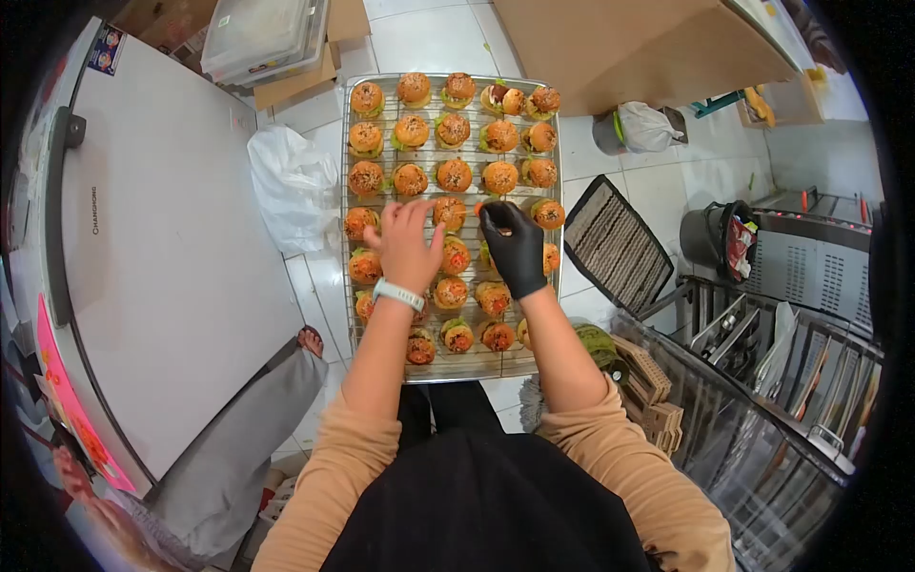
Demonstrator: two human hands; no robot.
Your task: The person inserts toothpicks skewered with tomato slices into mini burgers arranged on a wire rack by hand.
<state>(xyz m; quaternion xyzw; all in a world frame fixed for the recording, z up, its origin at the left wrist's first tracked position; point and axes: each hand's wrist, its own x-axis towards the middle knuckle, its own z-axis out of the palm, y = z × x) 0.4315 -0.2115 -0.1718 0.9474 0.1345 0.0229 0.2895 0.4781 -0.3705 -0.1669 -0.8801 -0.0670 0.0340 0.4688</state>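
Note:
Rows of small sesame-topped burgers point(454, 174) stand on a wire rack in a metal tray point(457, 376). My left hand point(408, 246), bare with a pale wristband point(398, 295), is over the middle rows, fingers spread and apart. Beside its fingertips is a burger point(449, 214); whether they touch it I cannot tell. My right hand point(515, 250), in a black glove, is closed in a pinch to the right of that burger. A thin stick with an orange end point(476, 208) seems to project from the pinch towards the bun. Some nearer buns carry red-orange topping. Burgers beneath both hands are partly hidden.
To the left stand a large white appliance point(162, 219) and a white plastic bag point(294, 186). A person's grey trouser leg point(229, 477) is at lower left. At right are a striped mat point(618, 243), a dark bin point(705, 238) and metal racks point(801, 353). Cardboard point(629, 48) is behind.

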